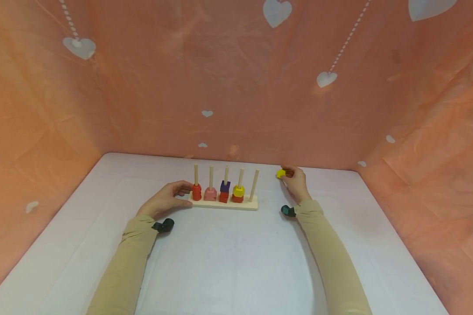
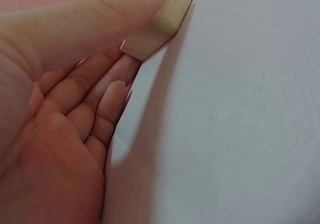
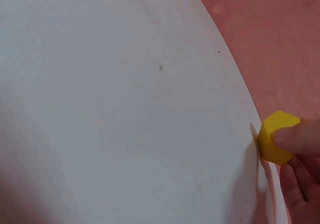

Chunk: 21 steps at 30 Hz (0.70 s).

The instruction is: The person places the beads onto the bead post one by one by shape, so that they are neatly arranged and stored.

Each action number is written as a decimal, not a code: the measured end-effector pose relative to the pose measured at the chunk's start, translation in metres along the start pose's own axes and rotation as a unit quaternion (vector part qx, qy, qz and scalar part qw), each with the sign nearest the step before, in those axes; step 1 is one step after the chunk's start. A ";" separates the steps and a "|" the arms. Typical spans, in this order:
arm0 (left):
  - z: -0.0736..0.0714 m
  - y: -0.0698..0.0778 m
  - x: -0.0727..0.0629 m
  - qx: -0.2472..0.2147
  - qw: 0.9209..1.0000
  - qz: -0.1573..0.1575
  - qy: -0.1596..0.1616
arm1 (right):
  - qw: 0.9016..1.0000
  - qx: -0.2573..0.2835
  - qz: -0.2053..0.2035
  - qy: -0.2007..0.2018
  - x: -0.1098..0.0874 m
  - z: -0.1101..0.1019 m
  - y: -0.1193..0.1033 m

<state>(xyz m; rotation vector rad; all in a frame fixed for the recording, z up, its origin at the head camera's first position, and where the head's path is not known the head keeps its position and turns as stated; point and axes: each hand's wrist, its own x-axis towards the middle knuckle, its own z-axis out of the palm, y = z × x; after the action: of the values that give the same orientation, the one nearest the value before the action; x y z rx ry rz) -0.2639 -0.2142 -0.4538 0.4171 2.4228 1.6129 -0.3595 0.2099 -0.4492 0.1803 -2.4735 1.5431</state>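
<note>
A wooden peg board (image 1: 224, 204) with several upright pegs stands on the table. My left hand (image 1: 166, 197) holds its left end, thumb over the front corner and fingers at the end face, as the wooden base (image 2: 152, 39) in the left wrist view shows. On the pegs, from left, sit red blocks (image 1: 196, 192), a pink block (image 1: 210, 194), a purple block (image 1: 225, 186) over red, and a yellow block (image 1: 238, 191) over red. The rightmost peg (image 1: 254, 185) is bare. To the right, my right hand (image 1: 296, 181) pinches a yellow hexagonal block (image 3: 276, 139) between thumb and fingers.
The white table (image 1: 228, 253) ends at the back against an orange curtain (image 1: 236, 78) with pale hearts. The block in my right hand is close to the table's far edge. Dark wrist cameras (image 1: 164, 225) sit at both sleeves.
</note>
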 end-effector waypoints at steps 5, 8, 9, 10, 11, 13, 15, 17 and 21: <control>0.000 0.000 0.000 -0.004 1.000 -0.005 0.003 | 1.000 -0.012 -0.001 -0.015 -0.001 -0.001 0.001; 0.001 -0.001 0.001 -0.009 1.000 -0.010 0.004 | 1.000 -0.024 0.004 -0.020 -0.002 -0.002 0.002; 0.001 -0.002 0.001 -0.010 1.000 -0.011 0.004 | 0.999 -0.026 0.005 -0.021 -0.002 -0.002 0.002; 0.001 -0.002 0.001 -0.011 1.000 -0.013 0.005 | 0.999 -0.027 0.005 -0.021 -0.002 -0.002 0.002; 0.001 -0.002 0.001 -0.011 1.000 -0.014 0.006 | 0.999 -0.026 0.004 -0.022 -0.002 -0.002 0.002; 0.002 -0.001 0.001 -0.013 1.000 -0.017 0.008 | 0.999 -0.026 0.003 -0.027 -0.003 -0.002 0.001; 0.002 -0.002 0.001 -0.012 1.000 -0.018 0.007 | 0.999 -0.025 0.002 -0.033 -0.005 -0.002 0.001; 0.002 -0.002 0.001 -0.013 1.000 -0.018 0.007 | 0.999 -0.026 0.002 -0.038 -0.007 -0.002 -0.001; 0.001 -0.002 0.002 -0.012 1.000 -0.015 0.007 | 0.999 -0.006 0.005 -0.043 -0.013 -0.004 -0.006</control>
<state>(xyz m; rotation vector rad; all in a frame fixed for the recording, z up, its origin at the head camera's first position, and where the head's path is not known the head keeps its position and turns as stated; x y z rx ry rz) -0.2655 -0.2135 -0.4558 0.3657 2.4049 1.6364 -0.3448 0.2111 -0.4454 0.2381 -2.5533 1.5551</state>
